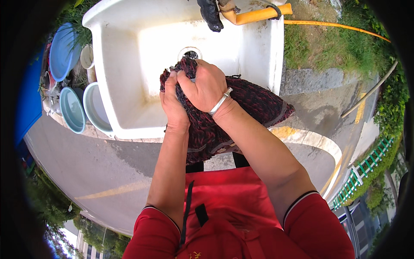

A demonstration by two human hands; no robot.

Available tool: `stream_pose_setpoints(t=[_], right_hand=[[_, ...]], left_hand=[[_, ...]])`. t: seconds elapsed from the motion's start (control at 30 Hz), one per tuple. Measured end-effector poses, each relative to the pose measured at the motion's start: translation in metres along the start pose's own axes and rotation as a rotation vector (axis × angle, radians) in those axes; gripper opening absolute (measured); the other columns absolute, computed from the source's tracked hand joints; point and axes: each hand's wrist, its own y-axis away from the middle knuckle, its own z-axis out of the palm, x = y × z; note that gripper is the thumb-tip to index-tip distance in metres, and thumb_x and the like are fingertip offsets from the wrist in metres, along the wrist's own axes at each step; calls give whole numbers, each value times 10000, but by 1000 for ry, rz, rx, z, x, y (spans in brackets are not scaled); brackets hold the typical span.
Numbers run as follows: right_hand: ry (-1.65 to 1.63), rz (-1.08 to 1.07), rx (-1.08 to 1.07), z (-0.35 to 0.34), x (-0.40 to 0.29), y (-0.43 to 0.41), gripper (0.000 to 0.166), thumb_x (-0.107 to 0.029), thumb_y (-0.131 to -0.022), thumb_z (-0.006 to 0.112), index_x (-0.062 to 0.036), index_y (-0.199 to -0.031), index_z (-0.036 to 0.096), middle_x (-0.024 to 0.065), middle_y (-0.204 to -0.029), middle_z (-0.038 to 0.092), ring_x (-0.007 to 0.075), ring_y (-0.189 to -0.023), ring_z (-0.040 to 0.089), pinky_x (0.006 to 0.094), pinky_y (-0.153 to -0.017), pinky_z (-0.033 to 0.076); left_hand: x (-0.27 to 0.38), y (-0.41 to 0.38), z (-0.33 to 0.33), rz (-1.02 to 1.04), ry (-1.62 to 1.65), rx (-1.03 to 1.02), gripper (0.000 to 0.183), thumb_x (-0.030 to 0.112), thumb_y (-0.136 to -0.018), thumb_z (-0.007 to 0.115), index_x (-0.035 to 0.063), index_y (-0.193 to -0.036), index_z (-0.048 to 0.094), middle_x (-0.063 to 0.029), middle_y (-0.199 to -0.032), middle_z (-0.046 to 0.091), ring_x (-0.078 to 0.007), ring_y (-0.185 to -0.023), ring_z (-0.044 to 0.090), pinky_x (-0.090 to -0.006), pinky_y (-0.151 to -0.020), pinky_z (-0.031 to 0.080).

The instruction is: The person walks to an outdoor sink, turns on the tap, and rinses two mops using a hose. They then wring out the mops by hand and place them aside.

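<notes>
A dark red and black shaggy cloth mat [255, 97] with a grey edging lies bunched between my two hands. My left hand [173, 100] grips a gathered part of it from the left. Close beside it, my right hand [207, 85] closes around another bunched part, with a silver bracelet at the wrist. Both hands are over the near part of a white sink basin [126, 81], just below its round drain [190, 53]. The rest of the cloth hangs past the basin's near edge, under my right forearm. The palms and much of the gripped cloth are hidden.
An orange-yellow pipe [258, 16] with dark wrapping juts over the basin's far edge, and a thin orange hose [336, 25] runs off to the right. At left stand a blue basin [61, 51], pale green tubs [71, 110] and a white bucket [87, 57]. A stone kerb [318, 81] lies right.
</notes>
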Motion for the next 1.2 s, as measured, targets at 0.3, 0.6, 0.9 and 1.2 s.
stream_pose_setpoints(t=[0.3,0.6,0.9,1.2], right_hand=[[159,63,-248,-1,4,-3,475,-398,-867,529,-65,-1204,559,223,-1130,559,374,-975,583,423,-846,480],[82,-53,-15,-11,-40,11,398,-398,-864,576,-14,-892,678,130,-949,600,315,-901,547,403,-764,458],[139,-229,80,1,-34,8,205,-236,-741,609,-38,-735,660,88,-671,576,270,-643,584,375,-569,482],[103,-16,-40,-1,-26,6,240,-252,-754,594,-32,-831,648,125,-780,596,308,-783,593,405,-673,496]], left_hand=[[-1,-10,-7,-194,112,-176,457,309,-954,472,90,-1353,428,-90,-1215,548,-194,-1125,523,-315,-952,432],[20,10,-4,-48,107,-247,750,677,-912,254,55,-1259,487,-99,-1196,544,-226,-1105,525,-340,-961,434],[0,13,-11,-59,71,-27,402,416,-981,392,69,-1130,529,-54,-1049,573,-160,-952,566,-301,-825,483],[-14,-18,-30,-375,447,-299,362,370,-948,403,66,-1046,572,-95,-994,628,-219,-904,617,-348,-791,527]])
